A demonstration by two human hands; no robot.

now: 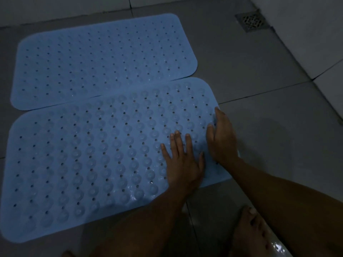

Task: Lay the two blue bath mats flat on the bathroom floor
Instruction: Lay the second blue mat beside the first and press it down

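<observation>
Blue near mat (104, 160) lower edge cut off, left hand (182, 164) pressing

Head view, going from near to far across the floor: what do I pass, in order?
Bare foot → near bath mat, with the left hand and right hand flat on it → far bath mat → floor drain.
</observation>
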